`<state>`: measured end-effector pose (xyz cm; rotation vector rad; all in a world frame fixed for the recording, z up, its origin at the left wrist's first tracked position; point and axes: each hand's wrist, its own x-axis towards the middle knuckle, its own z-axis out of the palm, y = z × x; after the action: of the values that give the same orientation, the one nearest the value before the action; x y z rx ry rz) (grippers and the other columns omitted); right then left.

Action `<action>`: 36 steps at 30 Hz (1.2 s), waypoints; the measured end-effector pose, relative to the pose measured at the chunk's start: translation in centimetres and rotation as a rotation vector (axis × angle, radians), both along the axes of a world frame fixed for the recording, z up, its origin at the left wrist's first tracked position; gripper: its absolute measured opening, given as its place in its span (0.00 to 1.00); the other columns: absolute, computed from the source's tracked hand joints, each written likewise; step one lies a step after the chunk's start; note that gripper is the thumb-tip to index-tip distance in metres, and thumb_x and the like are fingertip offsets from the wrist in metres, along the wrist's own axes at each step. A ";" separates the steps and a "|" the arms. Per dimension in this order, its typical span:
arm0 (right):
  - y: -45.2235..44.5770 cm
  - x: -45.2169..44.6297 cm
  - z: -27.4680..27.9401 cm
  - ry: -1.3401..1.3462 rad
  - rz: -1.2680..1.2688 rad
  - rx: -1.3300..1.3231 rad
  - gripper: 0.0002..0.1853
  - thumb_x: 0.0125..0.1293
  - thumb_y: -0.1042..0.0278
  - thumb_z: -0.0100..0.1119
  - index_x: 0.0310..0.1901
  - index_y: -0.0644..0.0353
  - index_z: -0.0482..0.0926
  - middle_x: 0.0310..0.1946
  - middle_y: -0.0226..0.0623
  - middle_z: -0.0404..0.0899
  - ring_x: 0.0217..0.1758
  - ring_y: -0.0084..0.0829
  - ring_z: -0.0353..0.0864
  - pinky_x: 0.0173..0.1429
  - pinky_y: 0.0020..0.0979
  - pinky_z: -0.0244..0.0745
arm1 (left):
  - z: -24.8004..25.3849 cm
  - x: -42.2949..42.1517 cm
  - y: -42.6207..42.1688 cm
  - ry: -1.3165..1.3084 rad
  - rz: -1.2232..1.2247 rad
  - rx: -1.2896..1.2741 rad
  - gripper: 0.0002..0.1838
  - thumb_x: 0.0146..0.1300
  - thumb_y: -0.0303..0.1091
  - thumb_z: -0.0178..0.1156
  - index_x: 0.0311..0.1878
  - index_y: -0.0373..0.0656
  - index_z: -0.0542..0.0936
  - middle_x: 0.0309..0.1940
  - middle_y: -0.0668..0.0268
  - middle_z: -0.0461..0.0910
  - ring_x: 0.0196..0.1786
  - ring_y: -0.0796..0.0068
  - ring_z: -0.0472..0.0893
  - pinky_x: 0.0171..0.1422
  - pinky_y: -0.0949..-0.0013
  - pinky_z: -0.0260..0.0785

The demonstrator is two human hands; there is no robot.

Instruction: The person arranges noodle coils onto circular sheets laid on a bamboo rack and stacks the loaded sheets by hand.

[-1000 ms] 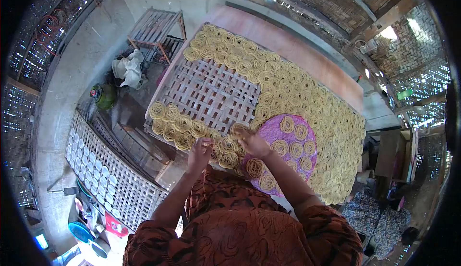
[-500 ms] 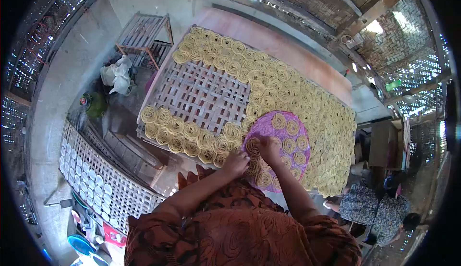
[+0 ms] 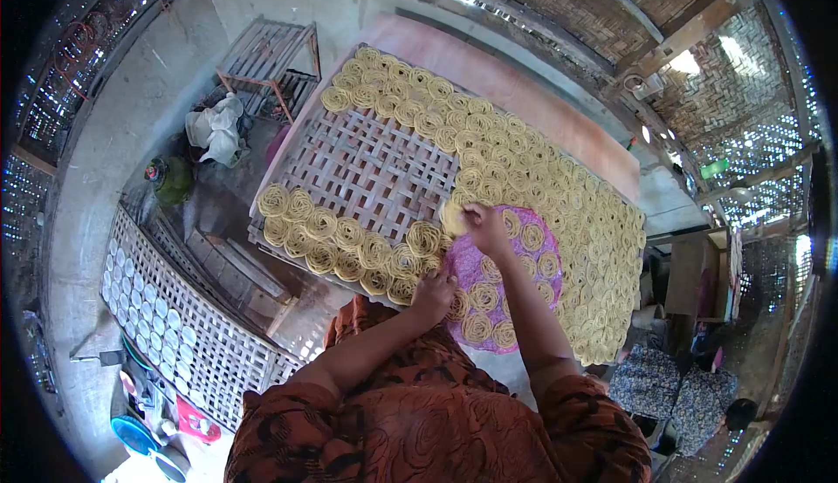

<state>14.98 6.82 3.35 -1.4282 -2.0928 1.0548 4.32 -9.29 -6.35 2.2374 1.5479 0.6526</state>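
Observation:
My right hand (image 3: 485, 228) is closed on a pale yellow coiled noodle nest (image 3: 454, 219), held at the boundary between the slatted bamboo rack (image 3: 371, 169) and a round pink tray (image 3: 469, 265). Several more nests, such as this one (image 3: 479, 297), lie spaced out on the tray. At the tray's left rim is my left hand (image 3: 436, 296), fingers curled round the edge; its fingertips are partly hidden. Coiled nests cover the rack's right side in close rows and line its top and front edges, with bare slats in between.
To the lower left, another woven rack (image 3: 218, 365) carries several white discs (image 3: 157, 326). A wooden slatted stand (image 3: 271, 55), a white sack (image 3: 214, 130) and a green gas cylinder (image 3: 168, 179) stand at the left. A person in patterned clothing (image 3: 672, 391) is at the lower right.
My right hand has moved up and left from the pink tray with a noodle nest, leaving a bare pink patch there. My left hand has stayed at the tray's rim.

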 end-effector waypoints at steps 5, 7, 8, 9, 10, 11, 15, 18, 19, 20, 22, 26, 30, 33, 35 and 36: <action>0.2 -2.0 -5.1 -0.172 0.385 0.431 0.15 0.64 0.73 0.50 0.53 0.59 0.76 0.45 0.52 0.78 0.48 0.51 0.78 0.50 0.43 0.74 | -0.4 0.7 0.0 0.047 -0.006 0.065 0.19 0.59 0.39 0.55 0.50 0.37 0.74 0.50 0.50 0.73 0.57 0.48 0.69 0.55 0.42 0.63; -1.4 -2.0 -5.4 -0.181 0.390 0.435 0.20 0.64 0.74 0.49 0.59 0.54 0.72 0.50 0.52 0.76 0.54 0.52 0.74 0.56 0.46 0.71 | 0.5 0.7 0.1 0.092 0.004 -0.022 0.18 0.61 0.40 0.54 0.49 0.37 0.74 0.50 0.52 0.73 0.57 0.50 0.69 0.54 0.42 0.64; -2.4 -1.9 -3.3 -0.158 0.261 0.276 0.22 0.64 0.74 0.49 0.61 0.53 0.70 0.50 0.52 0.76 0.54 0.52 0.75 0.56 0.45 0.71 | 0.5 0.5 0.1 0.094 0.002 -0.023 0.18 0.61 0.40 0.54 0.49 0.37 0.74 0.50 0.52 0.73 0.57 0.50 0.69 0.54 0.42 0.64; -3.2 -1.6 -2.2 -0.137 0.133 0.116 0.24 0.64 0.74 0.50 0.63 0.53 0.67 0.50 0.52 0.76 0.53 0.52 0.75 0.56 0.44 0.72 | 0.6 0.4 -0.1 0.082 0.012 0.051 0.18 0.62 0.41 0.53 0.48 0.38 0.74 0.49 0.52 0.73 0.57 0.50 0.69 0.54 0.42 0.63; -3.7 -0.8 -2.8 0.091 0.051 0.181 0.21 0.63 0.75 0.50 0.59 0.54 0.72 0.49 0.53 0.76 0.51 0.52 0.76 0.56 0.43 0.72 | 0.6 0.4 -0.4 0.068 0.021 0.124 0.17 0.63 0.42 0.52 0.48 0.38 0.74 0.49 0.53 0.74 0.57 0.51 0.70 0.54 0.41 0.63; -4.5 0.3 -2.4 0.087 0.047 0.180 0.21 0.63 0.75 0.50 0.59 0.54 0.72 0.49 0.53 0.76 0.51 0.52 0.76 0.56 0.43 0.72 | 0.8 0.4 -0.3 0.064 0.017 0.122 0.17 0.63 0.42 0.52 0.48 0.38 0.74 0.49 0.53 0.74 0.57 0.51 0.70 0.54 0.41 0.63; -7.9 5.7 -1.7 -0.129 -0.099 0.099 0.13 0.61 0.75 0.53 0.48 0.63 0.79 0.45 0.51 0.79 0.49 0.52 0.78 0.53 0.40 0.74 | 0.6 0.1 0.0 -0.032 -0.296 -0.120 0.14 0.66 0.42 0.51 0.44 0.41 0.74 0.41 0.54 0.76 0.51 0.51 0.74 0.53 0.44 0.65; -9.5 9.9 -3.4 -0.187 -0.228 0.180 0.12 0.58 0.75 0.56 0.44 0.65 0.80 0.43 0.53 0.79 0.49 0.53 0.77 0.53 0.41 0.73 | 5.2 -2.6 -1.2 -0.320 -0.413 -0.326 0.11 0.64 0.39 0.55 0.40 0.41 0.75 0.30 0.56 0.77 0.39 0.56 0.78 0.46 0.56 0.70; -9.8 10.6 -4.0 -0.220 -0.302 0.250 0.12 0.57 0.74 0.58 0.44 0.66 0.80 0.43 0.53 0.79 0.49 0.54 0.77 0.52 0.41 0.73 | 7.2 -3.8 -1.6 -0.556 -0.395 -0.503 0.09 0.62 0.36 0.58 0.38 0.40 0.76 0.22 0.58 0.77 0.31 0.62 0.80 0.41 0.65 0.72; -10.1 10.4 -2.8 -0.262 -0.331 0.215 0.15 0.56 0.73 0.58 0.45 0.67 0.79 0.45 0.54 0.77 0.49 0.53 0.76 0.53 0.42 0.72 | 5.6 -4.0 -2.0 -0.689 -0.365 -0.542 0.08 0.61 0.33 0.60 0.39 0.41 0.75 0.27 0.60 0.80 0.33 0.67 0.82 0.40 0.67 0.74; -9.6 11.2 -4.4 -0.291 -0.338 0.313 0.14 0.56 0.72 0.59 0.45 0.67 0.79 0.45 0.53 0.77 0.49 0.53 0.75 0.53 0.43 0.71 | 6.9 -6.6 -1.4 -0.840 -0.307 -0.579 0.08 0.61 0.33 0.61 0.40 0.41 0.75 0.31 0.61 0.81 0.34 0.68 0.82 0.40 0.68 0.74; -8.8 12.3 -5.8 -0.510 -0.297 0.400 0.13 0.54 0.71 0.59 0.41 0.65 0.79 0.39 0.48 0.79 0.49 0.50 0.75 0.54 0.44 0.69 | 12.8 -13.4 2.8 -0.765 0.009 -0.735 0.08 0.62 0.31 0.61 0.42 0.40 0.75 0.38 0.65 0.83 0.37 0.72 0.83 0.39 0.72 0.75; -7.5 11.9 -6.9 -0.530 -0.394 0.285 0.15 0.48 0.71 0.63 0.39 0.64 0.79 0.31 0.45 0.79 0.45 0.48 0.76 0.53 0.43 0.70 | 11.4 -17.6 7.5 -0.655 0.190 -0.473 0.09 0.60 0.30 0.61 0.42 0.37 0.75 0.40 0.60 0.82 0.46 0.68 0.83 0.48 0.69 0.75; -7.4 11.0 -6.8 -0.289 -0.623 0.145 0.12 0.48 0.69 0.64 0.35 0.65 0.79 0.28 0.47 0.79 0.40 0.48 0.77 0.47 0.43 0.72 | 9.2 -18.0 10.1 -0.367 0.267 -0.216 0.10 0.59 0.32 0.62 0.41 0.38 0.76 0.37 0.60 0.83 0.45 0.67 0.83 0.48 0.68 0.75; -7.5 11.0 -6.1 -0.335 -0.621 0.051 0.12 0.50 0.67 0.65 0.33 0.67 0.79 0.30 0.48 0.79 0.36 0.47 0.79 0.42 0.42 0.74 | 7.8 -17.8 10.9 -0.397 0.222 -0.161 0.11 0.58 0.34 0.63 0.40 0.40 0.76 0.36 0.61 0.82 0.44 0.63 0.83 0.48 0.65 0.75; -7.6 11.0 -5.6 -0.417 -0.528 0.153 0.11 0.51 0.68 0.65 0.33 0.67 0.79 0.30 0.47 0.80 0.36 0.45 0.80 0.42 0.40 0.74 | 7.3 -17.4 11.0 -0.355 0.216 -0.169 0.10 0.58 0.33 0.63 0.41 0.40 0.76 0.36 0.61 0.82 0.43 0.62 0.83 0.48 0.65 0.75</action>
<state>26.03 -0.81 -2.22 -2.0919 -1.8201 0.4067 -13.13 1.71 0.95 1.7351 1.6030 0.8888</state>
